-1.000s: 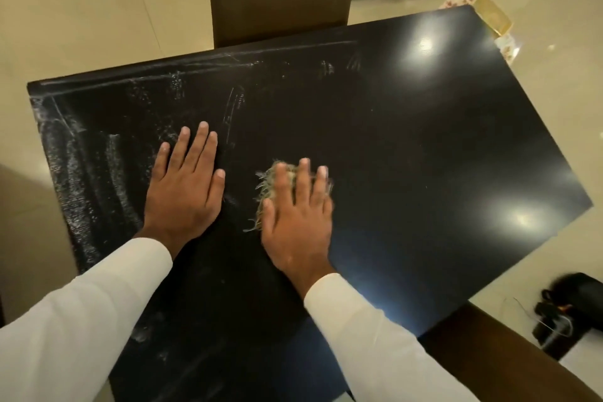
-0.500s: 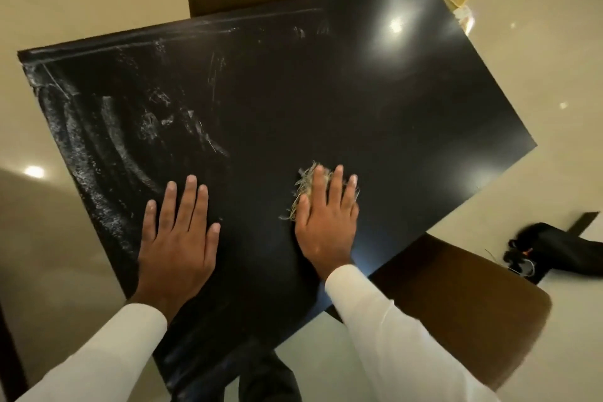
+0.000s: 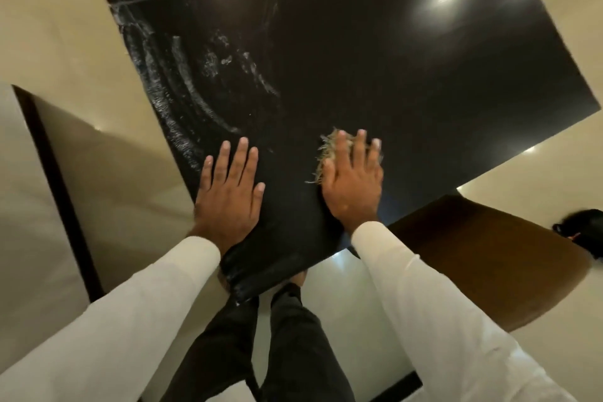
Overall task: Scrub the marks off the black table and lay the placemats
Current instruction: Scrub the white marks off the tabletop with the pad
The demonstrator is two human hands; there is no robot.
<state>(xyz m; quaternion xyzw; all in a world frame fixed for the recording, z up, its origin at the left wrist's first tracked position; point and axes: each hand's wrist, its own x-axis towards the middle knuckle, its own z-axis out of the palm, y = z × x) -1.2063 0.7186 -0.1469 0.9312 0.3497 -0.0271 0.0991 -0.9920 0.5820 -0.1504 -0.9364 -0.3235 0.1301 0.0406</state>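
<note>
Your left hand (image 3: 228, 196) lies palm-down on the black table (image 3: 408, 68) near its closest corner, fingers straight and pointing away from you, gripping nothing. Beyond its fingertips, white marks (image 3: 182, 85) curve in streaks along the table's left side. Your right hand (image 3: 354, 179) presses flat on a fibrous scrubber (image 3: 328, 153), fingers laid straight over it, not curled round. Frayed strands poke out leftward past the thumb; the rest is hidden, so its long axis can't be told. A brown chair (image 3: 489, 258) sits tucked at the table's edge, just right of your right sleeve.
</note>
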